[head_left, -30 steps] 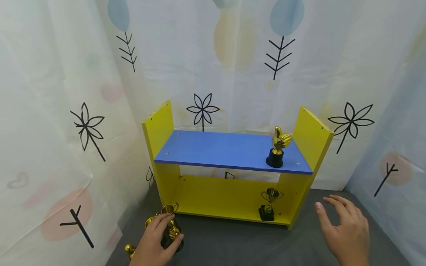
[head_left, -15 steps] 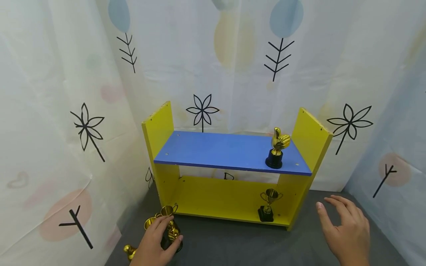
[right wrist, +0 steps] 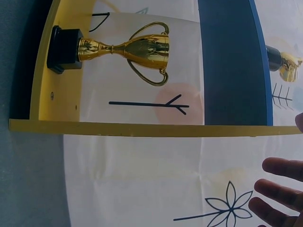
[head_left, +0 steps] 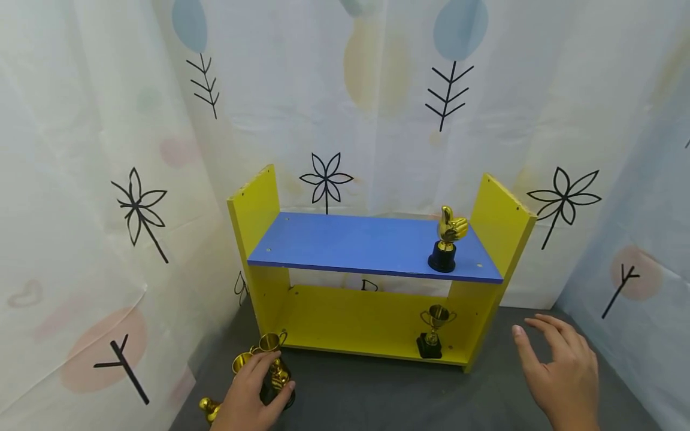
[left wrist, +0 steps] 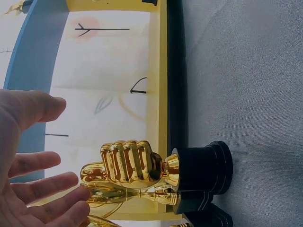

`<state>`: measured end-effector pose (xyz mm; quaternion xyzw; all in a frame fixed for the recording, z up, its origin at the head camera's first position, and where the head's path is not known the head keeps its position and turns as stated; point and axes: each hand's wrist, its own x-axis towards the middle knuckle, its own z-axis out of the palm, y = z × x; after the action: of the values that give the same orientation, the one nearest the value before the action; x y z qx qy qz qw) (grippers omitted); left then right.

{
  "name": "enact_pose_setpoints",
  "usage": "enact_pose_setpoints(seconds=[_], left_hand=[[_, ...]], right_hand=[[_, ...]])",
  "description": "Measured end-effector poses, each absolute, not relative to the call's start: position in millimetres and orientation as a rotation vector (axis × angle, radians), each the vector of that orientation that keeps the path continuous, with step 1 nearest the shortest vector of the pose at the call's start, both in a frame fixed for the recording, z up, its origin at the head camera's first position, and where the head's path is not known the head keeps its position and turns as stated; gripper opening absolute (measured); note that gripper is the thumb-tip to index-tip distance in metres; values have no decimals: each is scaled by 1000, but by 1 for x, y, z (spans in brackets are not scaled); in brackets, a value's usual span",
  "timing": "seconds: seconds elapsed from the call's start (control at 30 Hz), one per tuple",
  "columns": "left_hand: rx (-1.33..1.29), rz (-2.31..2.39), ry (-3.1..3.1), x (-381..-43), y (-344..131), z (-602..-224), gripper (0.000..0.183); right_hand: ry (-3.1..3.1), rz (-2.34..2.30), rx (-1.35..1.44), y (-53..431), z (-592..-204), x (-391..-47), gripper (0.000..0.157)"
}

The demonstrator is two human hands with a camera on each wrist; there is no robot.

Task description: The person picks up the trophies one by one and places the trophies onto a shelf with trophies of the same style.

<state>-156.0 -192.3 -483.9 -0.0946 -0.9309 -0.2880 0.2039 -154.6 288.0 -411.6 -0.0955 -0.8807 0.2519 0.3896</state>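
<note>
My left hand (head_left: 252, 389) is held with fingers apart beside a gold thumbs-up trophy (left wrist: 132, 163) on a black base, at the front left of the grey surface. In the left wrist view its fingertips come right up to the trophy's top, not wrapped round it. Two-handled gold cup trophies (head_left: 269, 342) stand close behind, partly hidden by the hand. Another gold figure (head_left: 209, 407) shows left of the wrist, mostly covered. My right hand (head_left: 563, 371) hovers right of the shelf with nothing in it, thumb and fingers spread.
A yellow shelf unit with a blue upper board (head_left: 356, 242) stands at the back. On that board, at the right, is a thumbs-up trophy (head_left: 447, 239). Below it a two-handled cup trophy (head_left: 435, 329) stands on the yellow lower board (head_left: 345, 320). Patterned white curtains (head_left: 377, 120) surround the grey cloth (head_left: 377, 395).
</note>
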Motion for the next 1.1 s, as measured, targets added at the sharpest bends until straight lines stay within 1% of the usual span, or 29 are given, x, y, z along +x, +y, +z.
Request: enact_pose_setpoints(seconds=[0.27, 0.57, 0.83, 1.1], left_hand=[[-269, -802, -2583, -157, -194, -486, 48], [-260, -816, -2607, -156, -193, -486, 48], [-231, -823, -2638, -154, -191, -486, 49], [-219, -826, -2651, -156, -190, -489, 51]], right_hand=[[-2226, 645, -217, 289, -410, -157, 36], [-2276, 653, -249, 289, -413, -159, 41], [-2250, 649, -227, 286, -411, -161, 38], [-2263, 662, -228, 283, -411, -163, 38]])
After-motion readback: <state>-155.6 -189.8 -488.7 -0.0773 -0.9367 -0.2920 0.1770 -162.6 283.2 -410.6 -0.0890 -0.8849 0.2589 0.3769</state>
